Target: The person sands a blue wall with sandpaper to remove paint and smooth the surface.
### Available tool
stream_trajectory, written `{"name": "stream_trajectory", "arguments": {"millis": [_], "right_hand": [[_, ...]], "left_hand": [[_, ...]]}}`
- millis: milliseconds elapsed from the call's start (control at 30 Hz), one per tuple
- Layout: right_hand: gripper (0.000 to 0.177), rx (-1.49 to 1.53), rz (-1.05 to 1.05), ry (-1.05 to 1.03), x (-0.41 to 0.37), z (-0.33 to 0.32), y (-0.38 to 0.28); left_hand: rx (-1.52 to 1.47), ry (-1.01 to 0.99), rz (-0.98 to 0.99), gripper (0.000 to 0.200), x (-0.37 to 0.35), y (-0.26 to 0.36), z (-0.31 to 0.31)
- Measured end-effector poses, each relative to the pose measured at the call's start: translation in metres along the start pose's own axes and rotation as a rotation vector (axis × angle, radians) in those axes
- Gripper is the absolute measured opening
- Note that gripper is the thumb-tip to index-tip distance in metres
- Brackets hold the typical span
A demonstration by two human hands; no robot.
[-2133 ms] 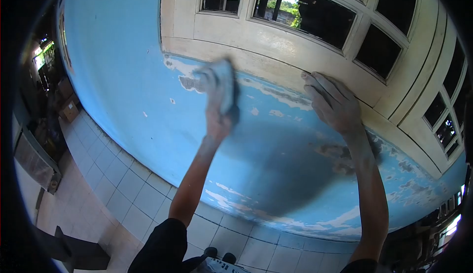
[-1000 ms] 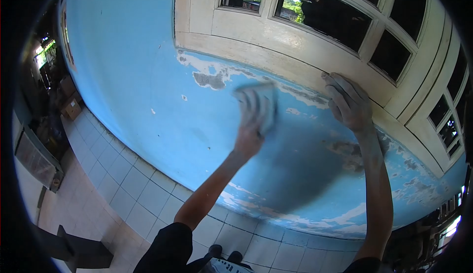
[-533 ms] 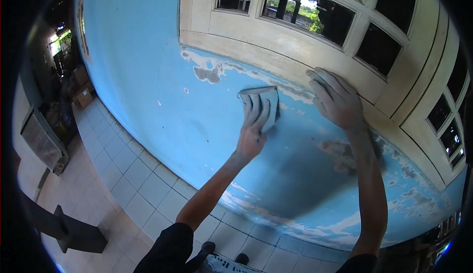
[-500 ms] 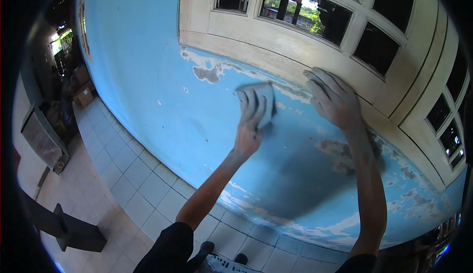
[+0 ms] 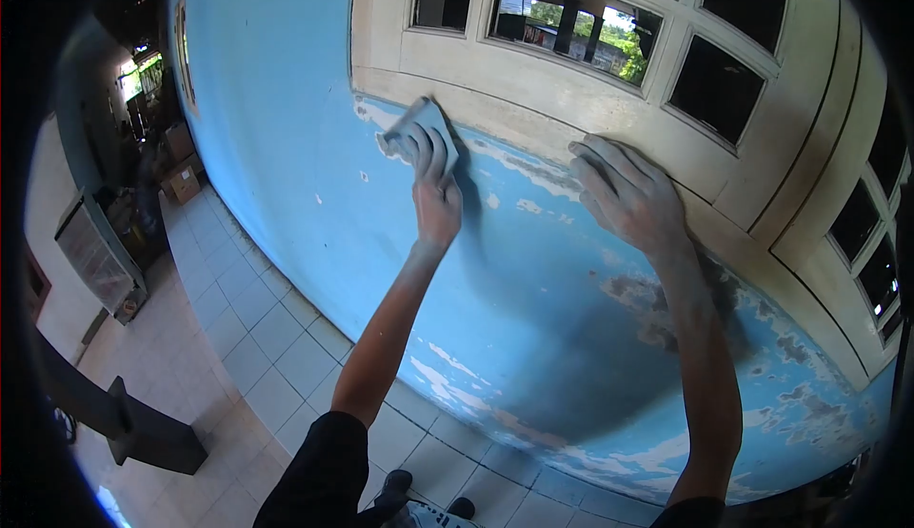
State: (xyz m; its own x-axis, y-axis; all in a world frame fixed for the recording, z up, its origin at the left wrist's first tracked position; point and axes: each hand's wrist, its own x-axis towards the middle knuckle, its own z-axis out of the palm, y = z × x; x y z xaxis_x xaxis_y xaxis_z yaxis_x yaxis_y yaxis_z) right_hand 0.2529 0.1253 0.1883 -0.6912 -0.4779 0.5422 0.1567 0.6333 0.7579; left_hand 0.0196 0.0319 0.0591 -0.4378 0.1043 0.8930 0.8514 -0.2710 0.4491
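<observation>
Blue wall (image 5: 286,166), with peeled patches along its upper and lower edges; a cream window frame (image 5: 533,71) adjoins the upper edge. Right hand (image 5: 624,199): fingers together, palm turned to the wall, fingertips on the frame's lower edge, grasping nothing visible. Left hand (image 5: 437,199): fingers spread over a gray sanding sheet (image 5: 433,120), holding it flat against the wall near the frame's lower left corner, over a peeled patch.
</observation>
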Motion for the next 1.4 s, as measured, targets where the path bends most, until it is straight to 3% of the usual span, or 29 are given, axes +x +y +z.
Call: {"name": "stream_trajectory", "arguments": {"millis": [100,400,533,667,733,767,867,1000,1067,1167,1300,1333,1400], "right_hand": [[0.024,-0.016,0.000,0.018,-0.001,0.002,-0.001],[0.027,-0.040,0.001,-0.041,0.000,-0.001,0.001],[0.027,-0.136,-0.039,-0.098,0.000,0.000,-0.001],[0.031,-0.134,-0.032,-0.151,0.000,0.002,-0.001],[0.038,-0.091,-0.006,-0.158,-0.001,0.005,-0.002],[0.038,-0.092,-0.003,-0.163,-0.001,0.005,-0.003],[0.035,-0.138,0.017,-0.165,0.003,0.004,-0.003],[0.034,-0.134,0.019,-0.181,0.001,0.002,-0.002],[0.033,-0.147,0.017,-0.182,-0.001,0.002,-0.001],[0.035,-0.181,0.062,-0.185,-0.009,-0.003,-0.005],[0.040,-0.190,0.094,-0.246,-0.037,-0.020,-0.015],[0.043,-0.190,0.084,-0.286,-0.045,-0.024,-0.017],[0.047,-0.197,0.081,-0.316,-0.052,-0.030,-0.021]], "left_hand": [[-0.005,-0.223,0.030,0.071,-0.055,0.002,-0.005],[-0.016,-0.088,0.013,0.069,-0.010,0.007,0.001],[0.057,-0.255,0.067,0.074,-0.050,0.011,0.000],[-0.002,-0.223,0.090,0.073,-0.018,0.017,0.004],[-0.024,-0.114,0.045,0.073,-0.010,0.034,0.014],[0.036,-0.216,0.131,0.073,-0.024,0.037,0.014],[0.033,-0.476,0.089,0.068,-0.082,0.062,0.020],[0.053,-0.414,0.166,0.066,-0.047,0.044,0.019],[-0.035,-0.175,0.073,0.068,-0.019,0.008,0.030],[0.043,-0.112,0.064,0.070,-0.019,0.040,0.034],[0.044,-0.539,0.138,0.076,-0.071,0.067,0.015],[0.043,-0.533,0.137,0.076,-0.065,0.061,0.014],[0.042,-0.302,0.088,0.075,-0.037,0.038,0.015]]}}
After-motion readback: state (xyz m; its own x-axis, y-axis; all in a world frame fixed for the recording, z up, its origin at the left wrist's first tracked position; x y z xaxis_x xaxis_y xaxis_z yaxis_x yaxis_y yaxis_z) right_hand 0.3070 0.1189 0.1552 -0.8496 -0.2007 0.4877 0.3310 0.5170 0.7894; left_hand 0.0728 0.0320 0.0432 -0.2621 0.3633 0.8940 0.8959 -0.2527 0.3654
